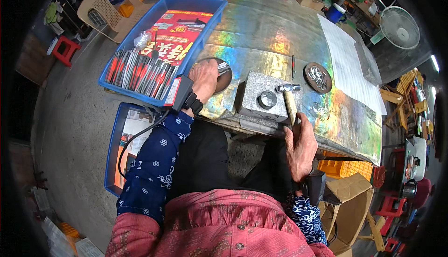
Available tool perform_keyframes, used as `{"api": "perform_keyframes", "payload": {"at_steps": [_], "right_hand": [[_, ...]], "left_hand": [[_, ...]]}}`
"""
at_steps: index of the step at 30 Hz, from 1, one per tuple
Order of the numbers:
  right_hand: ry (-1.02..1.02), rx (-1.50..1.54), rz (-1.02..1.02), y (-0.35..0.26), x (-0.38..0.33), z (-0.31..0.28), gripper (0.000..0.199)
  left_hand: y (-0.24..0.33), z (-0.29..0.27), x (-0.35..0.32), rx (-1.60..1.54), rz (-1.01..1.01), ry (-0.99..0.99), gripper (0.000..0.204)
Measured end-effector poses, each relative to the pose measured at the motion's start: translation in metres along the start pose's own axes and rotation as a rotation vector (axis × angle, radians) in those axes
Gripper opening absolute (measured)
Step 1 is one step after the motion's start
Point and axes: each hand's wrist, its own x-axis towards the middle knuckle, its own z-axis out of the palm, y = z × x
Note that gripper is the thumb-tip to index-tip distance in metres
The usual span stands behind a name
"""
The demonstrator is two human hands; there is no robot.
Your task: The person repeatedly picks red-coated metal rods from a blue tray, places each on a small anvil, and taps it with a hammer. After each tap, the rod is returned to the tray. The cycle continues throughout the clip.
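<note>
My left hand [204, 79] reaches into a round brown dish [225, 81] holding small silver metal pieces [222, 67]. Its fingers are curled down and closed, and their tips are hidden. A hammer [290, 100] with a pale wooden handle lies slanted, its metal head resting at the right edge of a grey metal block [264, 83]. The end of that handle sits between the thumb and fingers of my right hand [301, 147], which are closed loosely round it. On the block's top is a small round metal piece [267, 99] with a dark centre.
A blue tray [218, 12] of red and silver pen-like sticks [140, 72] stands at the left. A second dish [325, 88] of silver pieces and a thin dark stick [293, 68] lie at the right. Beyond are white sheets [347, 54] and a fan [399, 27].
</note>
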Motion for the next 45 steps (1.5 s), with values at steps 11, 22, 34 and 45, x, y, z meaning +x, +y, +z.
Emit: {"api": "perform_keyframes", "payload": {"at_steps": [11, 22, 34, 45], "right_hand": [[0.039, 0.018, -0.042, 0.0, 0.0, 0.002, 0.047], [0.026, 0.032, -0.004, -0.003, 0.002, 0.002, 0.046], [0.021, 0.044, -0.002, -0.003, 0.002, 0.002, 0.046], [0.097, 0.101, -0.141, 0.016, 0.003, 0.011, 0.044]], "left_hand": [[0.009, -0.008, 0.0, -0.631, 0.01, 0.331, 0.026], [0.015, -0.008, -0.006, -0.814, -0.028, 0.442, 0.027], [0.013, 0.003, 0.001, -0.831, -0.11, 0.444, 0.014], [0.034, -0.057, -0.034, -0.733, 0.142, 0.528, 0.022]]}}
